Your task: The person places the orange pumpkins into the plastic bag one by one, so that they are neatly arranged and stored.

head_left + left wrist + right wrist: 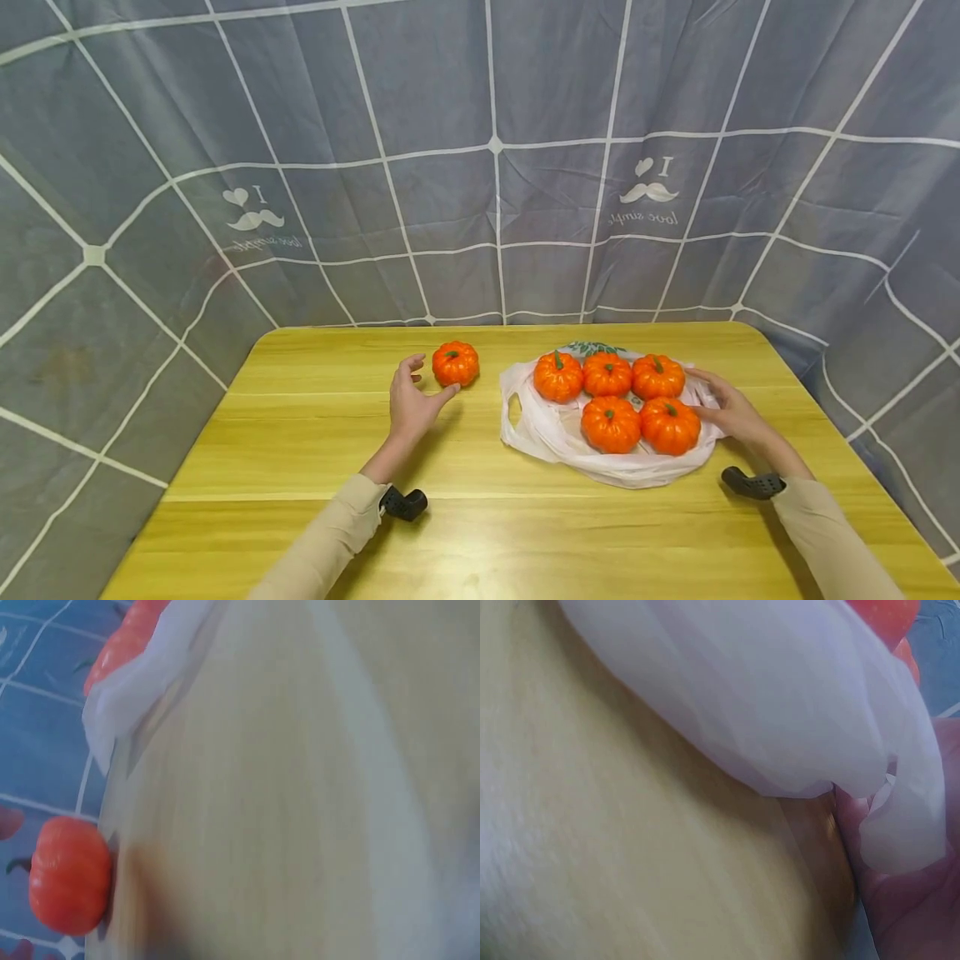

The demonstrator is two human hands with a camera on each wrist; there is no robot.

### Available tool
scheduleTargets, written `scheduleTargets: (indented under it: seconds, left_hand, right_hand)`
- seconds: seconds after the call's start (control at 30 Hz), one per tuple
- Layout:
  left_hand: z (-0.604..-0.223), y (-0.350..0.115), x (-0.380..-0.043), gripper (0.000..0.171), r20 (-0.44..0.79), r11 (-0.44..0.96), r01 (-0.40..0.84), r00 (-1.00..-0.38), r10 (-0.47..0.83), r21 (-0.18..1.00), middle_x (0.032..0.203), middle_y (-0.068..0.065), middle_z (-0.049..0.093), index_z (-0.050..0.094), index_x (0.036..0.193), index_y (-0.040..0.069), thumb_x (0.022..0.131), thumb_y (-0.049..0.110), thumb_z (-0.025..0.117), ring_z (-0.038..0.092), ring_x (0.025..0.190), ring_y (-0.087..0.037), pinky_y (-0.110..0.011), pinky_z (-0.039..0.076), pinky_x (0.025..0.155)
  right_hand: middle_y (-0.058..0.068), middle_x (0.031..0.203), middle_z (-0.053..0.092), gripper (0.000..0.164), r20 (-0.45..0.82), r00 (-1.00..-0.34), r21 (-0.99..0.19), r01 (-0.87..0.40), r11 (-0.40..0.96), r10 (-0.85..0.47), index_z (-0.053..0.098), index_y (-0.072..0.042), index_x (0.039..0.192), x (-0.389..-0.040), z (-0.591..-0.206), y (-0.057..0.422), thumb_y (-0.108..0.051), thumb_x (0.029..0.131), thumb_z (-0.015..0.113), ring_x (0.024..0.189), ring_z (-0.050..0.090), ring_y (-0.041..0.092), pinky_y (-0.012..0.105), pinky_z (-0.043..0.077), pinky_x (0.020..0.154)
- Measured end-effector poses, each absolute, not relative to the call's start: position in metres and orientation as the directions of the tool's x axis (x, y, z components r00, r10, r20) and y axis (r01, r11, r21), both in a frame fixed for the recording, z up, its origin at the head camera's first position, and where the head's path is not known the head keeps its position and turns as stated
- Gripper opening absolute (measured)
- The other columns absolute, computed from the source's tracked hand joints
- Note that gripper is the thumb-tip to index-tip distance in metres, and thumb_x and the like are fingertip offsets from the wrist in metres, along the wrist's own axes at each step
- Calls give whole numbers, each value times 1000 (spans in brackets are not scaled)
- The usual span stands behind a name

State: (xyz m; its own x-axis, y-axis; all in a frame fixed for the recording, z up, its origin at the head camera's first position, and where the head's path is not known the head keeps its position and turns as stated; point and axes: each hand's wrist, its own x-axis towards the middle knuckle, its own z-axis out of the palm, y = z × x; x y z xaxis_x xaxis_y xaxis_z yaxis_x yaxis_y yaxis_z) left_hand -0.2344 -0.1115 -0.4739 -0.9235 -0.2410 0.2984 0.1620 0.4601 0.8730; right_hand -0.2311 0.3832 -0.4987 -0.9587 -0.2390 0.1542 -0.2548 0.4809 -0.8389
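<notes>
A single small orange pumpkin [455,364] with a green stem sits on the wooden table, left of the bag; the left wrist view shows the same pumpkin [70,876] at its lower left. Beside it is my left hand [416,408], thumb and fingers spread around its near left side without a grip. Several more pumpkins [611,425] lie in two rows on a flattened white plastic bag [558,429]. My right hand [738,410] rests at the bag's right edge, fingers loosely bent, thumb by the front right pumpkin [671,426]. In the right wrist view, bag plastic [904,832] overlaps the palm.
The wooden table [480,533] extends toward me and to both sides. A grey cloth curtain [435,200] with white grid lines hangs behind the table and along its sides. The bag's handle loop [514,410] points left.
</notes>
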Motion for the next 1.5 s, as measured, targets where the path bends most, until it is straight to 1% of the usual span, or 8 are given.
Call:
scheduleTargets:
  seconds: [0.13, 0.33, 0.6, 0.83, 1.07, 1.13, 1.37, 1.5]
  left_hand:
    - [-473, -117, -245, 83, 228, 444, 119, -953, -200, 888, 135, -24, 47, 41, 135, -1, 68, 17, 86, 46, 119, -42, -52, 42, 100]
    - [-474, -124, -265, 96, 129, 482, 80, -989, -69, 873, 147, -24, 34, 31, 146, 4, 70, 24, 85, 30, 135, -42, -58, 32, 109]
    - [-478, -127, -276, 96, 76, 458, 60, -997, -15, 887, 146, -25, 37, 30, 147, 2, 69, 17, 85, 31, 135, -42, -55, 32, 111]
    - [-481, -119, -279, 94, 110, 471, 97, -994, 0, 877, 141, -24, 43, 33, 144, 0, 68, 16, 85, 32, 131, -41, -56, 32, 110]
    - [-488, -111, -278, 82, 163, 462, 108, -983, -80, 880, 134, -25, 47, 40, 137, -2, 69, 12, 84, 38, 126, -41, -54, 34, 108]
    - [-489, -109, -277, 82, 166, 460, 106, -982, -92, 882, 133, -25, 48, 41, 136, -2, 68, 12, 84, 40, 126, -41, -53, 35, 108]
    - [-486, -103, -272, 81, 128, 390, 59, -980, -152, 919, 129, -25, 50, 40, 135, -3, 69, 13, 84, 50, 119, -37, -49, 44, 103]
    - [-483, -97, -264, 80, 91, 361, 14, -976, -196, 932, 125, -24, 53, 41, 134, -2, 69, 18, 84, 54, 113, -36, -48, 47, 98]
  right_hand:
    - [22, 144, 36, 62, 177, -953, -827, -279, 488, -244, 34, 4, 143, -233, -500, 385, 2, 87, 62, 111, 28, -23, -2, 26, 89]
    - [-7, 136, 43, 60, 229, -943, -815, -322, 482, -243, 37, 6, 140, -238, -496, 385, 4, 86, 62, 111, 34, -19, 0, 29, 88]
    - [25, 140, 39, 62, 197, -947, -822, -301, 484, -254, 36, 5, 141, -235, -498, 383, 3, 86, 63, 112, 32, -19, -1, 28, 88]
    - [-1, 143, 43, 61, 202, -948, -830, -298, 472, -244, 38, -2, 143, -234, -500, 385, 0, 88, 63, 112, 33, -20, 0, 31, 89]
    - [18, 145, 37, 62, 169, -955, -836, -270, 477, -245, 35, 2, 144, -233, -497, 384, -3, 88, 63, 112, 31, -21, -1, 29, 88]
    - [14, 147, 36, 62, 158, -957, -839, -260, 479, -242, 34, 1, 144, -232, -497, 384, -5, 89, 63, 113, 29, -22, -2, 28, 89]
    - [31, 147, 28, 62, 140, -963, -837, -239, 493, -230, 33, 1, 145, -231, -497, 384, -5, 90, 61, 120, 26, -18, 1, 21, 97]
    - [25, 147, 33, 61, 150, -961, -830, -249, 500, -230, 34, 1, 144, -231, -500, 386, -3, 90, 61, 117, 26, -20, 1, 23, 95]
